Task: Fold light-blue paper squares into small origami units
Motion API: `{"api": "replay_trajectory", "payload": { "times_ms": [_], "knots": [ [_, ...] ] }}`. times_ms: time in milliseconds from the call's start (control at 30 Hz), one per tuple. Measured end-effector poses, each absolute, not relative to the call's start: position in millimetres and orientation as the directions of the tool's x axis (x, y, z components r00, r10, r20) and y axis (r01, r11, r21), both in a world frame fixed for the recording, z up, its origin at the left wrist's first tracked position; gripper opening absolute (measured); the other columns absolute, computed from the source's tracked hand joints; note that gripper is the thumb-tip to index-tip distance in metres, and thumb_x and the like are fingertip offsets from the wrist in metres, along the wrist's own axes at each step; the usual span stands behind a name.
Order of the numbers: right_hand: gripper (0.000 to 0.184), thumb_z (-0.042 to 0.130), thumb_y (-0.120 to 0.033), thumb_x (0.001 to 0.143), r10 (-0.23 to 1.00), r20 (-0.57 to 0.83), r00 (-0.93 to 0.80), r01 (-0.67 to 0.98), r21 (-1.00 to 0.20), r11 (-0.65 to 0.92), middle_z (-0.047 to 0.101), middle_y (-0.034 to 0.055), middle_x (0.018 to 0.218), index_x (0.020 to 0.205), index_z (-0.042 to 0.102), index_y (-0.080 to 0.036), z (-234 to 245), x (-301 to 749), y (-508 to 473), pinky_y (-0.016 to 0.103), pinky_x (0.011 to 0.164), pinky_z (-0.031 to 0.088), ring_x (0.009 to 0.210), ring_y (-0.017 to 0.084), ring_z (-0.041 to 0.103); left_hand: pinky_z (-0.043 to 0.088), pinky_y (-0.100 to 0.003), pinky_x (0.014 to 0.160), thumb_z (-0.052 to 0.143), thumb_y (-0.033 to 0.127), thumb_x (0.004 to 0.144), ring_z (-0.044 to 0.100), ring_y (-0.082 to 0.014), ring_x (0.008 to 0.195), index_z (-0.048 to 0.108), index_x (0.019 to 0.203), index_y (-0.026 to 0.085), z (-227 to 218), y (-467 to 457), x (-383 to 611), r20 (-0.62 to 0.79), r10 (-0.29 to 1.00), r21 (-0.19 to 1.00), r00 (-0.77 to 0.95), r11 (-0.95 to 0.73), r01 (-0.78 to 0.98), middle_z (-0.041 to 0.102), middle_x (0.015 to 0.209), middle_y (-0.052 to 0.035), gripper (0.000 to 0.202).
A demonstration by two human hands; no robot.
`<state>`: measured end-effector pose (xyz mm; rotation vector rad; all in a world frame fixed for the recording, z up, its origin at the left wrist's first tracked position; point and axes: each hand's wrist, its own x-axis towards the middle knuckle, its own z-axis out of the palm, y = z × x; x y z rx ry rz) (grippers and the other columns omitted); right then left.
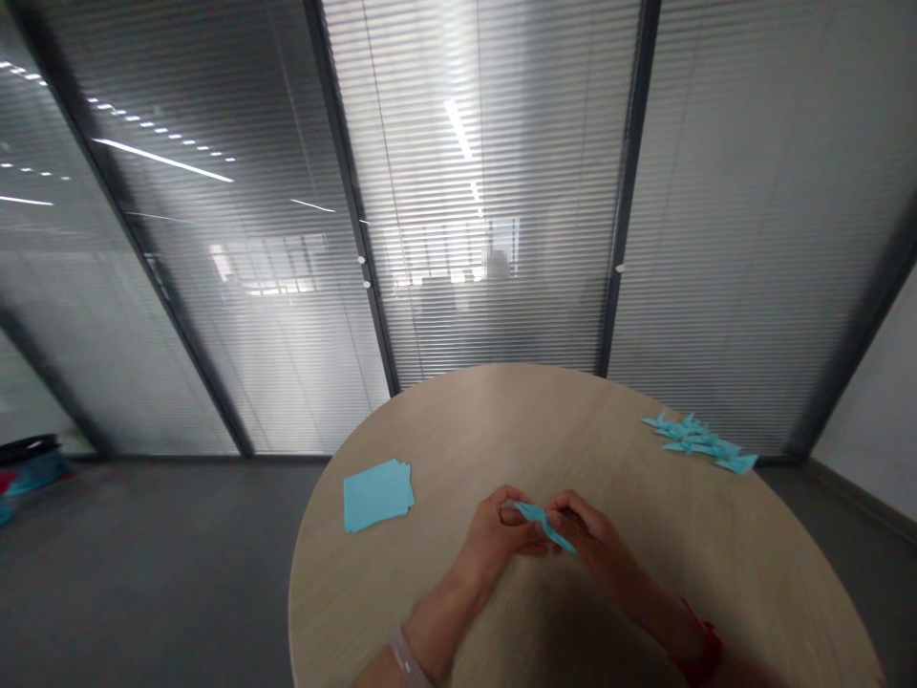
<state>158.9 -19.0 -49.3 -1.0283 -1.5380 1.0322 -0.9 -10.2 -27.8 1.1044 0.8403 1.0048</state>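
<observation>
A small folded piece of light-blue paper [532, 512] is pinched between my two hands above the front part of the table. My left hand [501, 526] grips it from the left, thumb and fingers closed on it. From the right, my right hand [584, 526] pinches the same folded paper, with one narrow end of it showing below the fingers. Parts of the paper are covered by my fingers, so its full shape cannot be made out.
On the round wooden table [501, 420], a stack of light-blue paper sheets [376, 497] lies to the left. Several folded blue paper figures, seemingly cranes [698, 440], sit in a cluster near the right far edge. Glass partitions with blinds [494, 315] stand behind the table.
</observation>
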Motion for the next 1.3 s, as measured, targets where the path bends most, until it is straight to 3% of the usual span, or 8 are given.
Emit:
{"api": "replay_trajectory", "payload": {
  "times_ms": [167,267,567,800,900,1000,1100,1300],
  "knots": [
    [0.036,0.059,-0.054,0.076,0.954,0.268,-0.135,0.161,-0.944,0.288,0.056,0.0007,0.071,0.071,0.060,-0.018,-47.7,162.6,-17.2,0.027,0.060,0.044,0.067,0.018,0.056,0.051,-0.025,0.052,0.075,0.022,0.061,0.063,-0.0136,0.049,0.055,0.081,0.016,-30.2,-8.1,-1.0,0.035,0.962,0.998,0.271,-0.018,-0.065,0.067,0.057,0.0015,0.029],
    [0.032,0.059,-0.050,0.079,0.940,0.326,-0.099,0.180,-0.924,0.339,0.058,0.0018,0.075,0.073,0.062,-0.018,-49.3,162.7,-17.7,0.027,0.062,0.047,0.070,0.018,0.059,0.052,-0.026,0.054,0.073,0.022,0.062,0.064,-0.0143,0.052,0.056,0.079,0.016,-31.0,-9.0,-0.9,0.025,0.949,0.999,0.313,-0.012,-0.043,0.068,0.058,0.0001,0.025],
    [0.027,0.058,-0.046,0.085,0.895,0.441,-0.071,0.320,-0.840,0.439,0.059,0.0032,0.080,0.077,0.061,-0.020,-54.7,165.7,-16.4,0.028,0.065,0.050,0.072,0.018,0.061,0.053,-0.031,0.069,0.083,0.025,0.055,0.068,-0.0186,0.069,0.057,0.082,0.016,-31.1,-10.4,0.0,-0.011,0.915,0.990,0.403,0.066,-0.123,0.073,0.073,-0.0052,0.039],
    [0.024,0.059,-0.041,0.085,0.850,0.523,-0.067,0.431,-0.753,0.498,0.059,0.0031,0.078,0.073,0.061,-0.021,-50.5,165.9,-21.1,0.028,0.065,0.047,0.072,0.018,0.058,0.053,-0.038,0.074,0.078,0.048,0.063,0.069,-0.0204,0.069,0.058,0.083,0.013,-29.6,-11.3,-0.3,-0.011,0.906,0.988,0.422,0.075,-0.136,0.072,0.076,-0.0089,0.045],
    [0.027,0.058,-0.047,0.084,0.882,0.470,-0.045,0.405,-0.798,0.446,0.059,0.0030,0.078,0.076,0.061,-0.021,-51.8,163.8,-20.8,0.029,0.068,0.047,0.074,0.019,0.059,0.054,-0.040,0.073,0.077,0.053,0.063,0.069,-0.0223,0.069,0.057,0.081,0.014,-31.0,-10.3,0.9,0.010,0.915,0.985,0.403,0.059,-0.159,0.071,0.073,-0.0084,0.047],
    [0.040,0.055,-0.059,0.081,0.941,0.337,-0.008,0.243,-0.913,0.329,0.060,0.0030,0.080,0.091,0.056,-0.021,-55.6,161.6,-17.0,0.030,0.060,0.049,0.070,0.019,0.061,0.054,-0.037,0.070,0.075,0.054,0.064,0.068,-0.0212,0.067,0.057,0.078,0.015,-27.5,-10.0,0.3,0.046,0.924,0.983,0.380,0.026,-0.181,0.070,0.070,-0.0062,0.045],
    [0.047,0.049,-0.066,0.080,0.964,0.249,-0.095,0.114,-0.959,0.260,0.060,0.0027,0.078,0.090,0.052,-0.020,-59.5,160.8,-13.0,0.029,0.056,0.049,0.066,0.018,0.060,0.053,-0.033,0.069,0.071,0.051,0.069,0.065,-0.0185,0.064,0.059,0.076,0.016,-21.1,-10.1,-2.3,0.089,0.947,0.987,0.308,-0.042,-0.155,0.069,0.067,-0.0041,0.037],
    [0.044,0.055,-0.063,0.079,0.954,0.210,-0.212,0.211,-0.944,0.255,0.060,0.0003,0.067,0.078,0.056,-0.019,-61.1,163.3,-12.9,0.027,0.060,0.046,0.062,0.016,0.058,0.047,-0.027,0.064,0.067,0.033,0.072,0.059,-0.0166,0.065,0.069,0.073,0.016,-18.7,-7.5,-6.6,0.183,0.965,0.981,0.186,-0.192,0.032,0.067,0.071,-0.0044,0.017]
  ]
}}
